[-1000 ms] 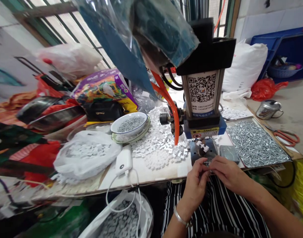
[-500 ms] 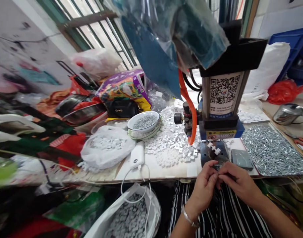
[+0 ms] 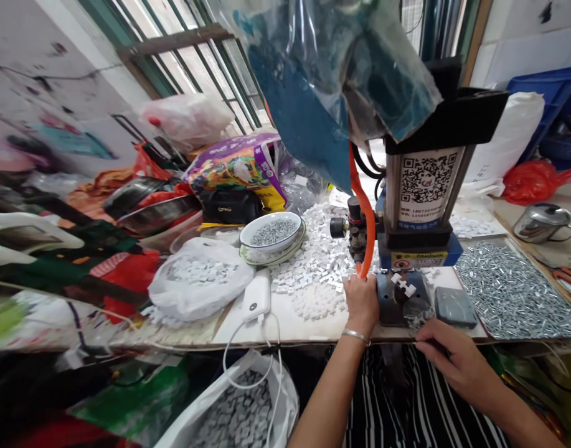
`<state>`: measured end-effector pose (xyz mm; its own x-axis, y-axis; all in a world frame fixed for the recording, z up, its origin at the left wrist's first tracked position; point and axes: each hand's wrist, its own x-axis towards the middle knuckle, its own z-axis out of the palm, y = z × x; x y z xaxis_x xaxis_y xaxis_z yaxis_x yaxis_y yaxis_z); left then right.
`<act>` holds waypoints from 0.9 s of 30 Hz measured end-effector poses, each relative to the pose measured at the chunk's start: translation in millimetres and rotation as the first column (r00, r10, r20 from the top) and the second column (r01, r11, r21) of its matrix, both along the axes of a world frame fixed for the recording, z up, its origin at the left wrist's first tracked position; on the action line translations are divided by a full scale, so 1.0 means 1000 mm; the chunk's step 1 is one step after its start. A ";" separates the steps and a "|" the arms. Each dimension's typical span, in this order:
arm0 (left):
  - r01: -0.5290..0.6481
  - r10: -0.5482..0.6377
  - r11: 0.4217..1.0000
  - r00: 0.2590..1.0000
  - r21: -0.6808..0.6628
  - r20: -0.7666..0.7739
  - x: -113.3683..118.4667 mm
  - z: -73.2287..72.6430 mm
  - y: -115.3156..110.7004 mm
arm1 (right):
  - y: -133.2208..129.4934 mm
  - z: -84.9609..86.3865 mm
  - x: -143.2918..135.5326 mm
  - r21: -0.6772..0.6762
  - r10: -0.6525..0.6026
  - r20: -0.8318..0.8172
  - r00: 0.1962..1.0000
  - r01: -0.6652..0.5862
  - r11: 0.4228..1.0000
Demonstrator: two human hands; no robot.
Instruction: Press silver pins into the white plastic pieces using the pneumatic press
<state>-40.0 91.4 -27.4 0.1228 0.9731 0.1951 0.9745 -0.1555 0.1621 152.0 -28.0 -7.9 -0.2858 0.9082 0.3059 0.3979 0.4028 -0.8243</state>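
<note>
My left hand [image 3: 361, 300], with a bangle [image 3: 356, 337] at its wrist, is stretched forward at the edge of the white plastic pieces [image 3: 313, 264], left of the press base [image 3: 388, 298]. Its fingertips are turned away from view. My right hand [image 3: 448, 351] is in front of the base, thumb and fingers pressed together; anything between them is hidden or too small to name. Just beyond those fingers, small bits lie in a round clear dish [image 3: 416, 311]. White pieces [image 3: 403, 284] sit under the head of the pneumatic press [image 3: 420, 249].
On the right are a grey block [image 3: 456, 306] and a tray of metal pins [image 3: 519, 283]. An orange hose [image 3: 370, 230] hangs beside the press. Leftward stand a bowl of pins [image 3: 272, 230], a power bank [image 3: 257, 295] and a plastic bag [image 3: 198, 274]. Below is a sack [image 3: 287, 398].
My hands were together before the press. Now the left has moved forward and left to the white pieces, while the right has stayed near the front edge, slightly lower.
</note>
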 end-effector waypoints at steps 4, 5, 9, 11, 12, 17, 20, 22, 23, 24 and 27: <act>-0.029 0.029 1.000 0.998 0.009 0.063 -0.007 -0.007 -0.005 | -0.001 -0.001 0.004 -0.023 -0.019 0.000 1.000 0.019 1.000; -0.036 0.035 0.999 0.996 0.002 0.086 -0.009 -0.008 -0.007 | -0.001 -0.001 0.004 -0.033 -0.020 -0.003 1.000 0.020 0.999; -0.011 0.012 1.000 0.996 -0.012 0.091 -0.011 -0.007 -0.009 | -0.002 0.000 -0.001 -0.050 -0.005 -0.017 1.000 0.004 0.999; -0.016 0.017 1.000 0.998 -0.016 0.065 -0.007 -0.006 -0.008 | -0.002 0.001 -0.005 -0.033 0.000 -0.026 1.000 -0.001 0.999; -0.023 0.024 1.000 0.998 -0.016 0.058 -0.005 -0.007 -0.007 | -0.002 0.001 -0.006 -0.022 0.002 -0.030 1.000 -0.002 1.000; -0.052 0.050 0.999 0.987 0.008 0.155 -0.006 -0.008 -0.006 | -0.003 -0.001 -0.002 -0.022 -0.023 -0.026 0.999 0.022 1.000; -0.055 0.038 0.998 0.895 0.025 0.445 -0.015 -0.004 -0.017 | -0.003 -0.002 0.004 -0.065 -0.063 -0.045 0.997 0.060 0.996; -0.013 0.003 1.000 0.742 0.011 0.671 -0.018 0.002 -0.032 | -0.002 -0.001 0.004 -0.095 -0.090 -0.074 0.993 0.082 0.992; 0.025 -0.012 1.000 0.663 -0.005 0.749 -0.018 0.007 -0.041 | -0.001 0.000 0.003 -0.107 -0.100 -0.091 0.991 0.090 0.990; 0.068 -0.020 0.997 0.605 -0.027 0.796 -0.016 0.011 -0.050 | 0.001 0.003 0.000 -0.114 -0.106 -0.109 0.988 0.094 0.989; 0.201 -0.058 0.978 0.532 -0.060 0.845 -0.004 0.023 -0.076 | 0.006 0.012 -0.009 -0.113 -0.097 -0.162 0.982 0.079 0.990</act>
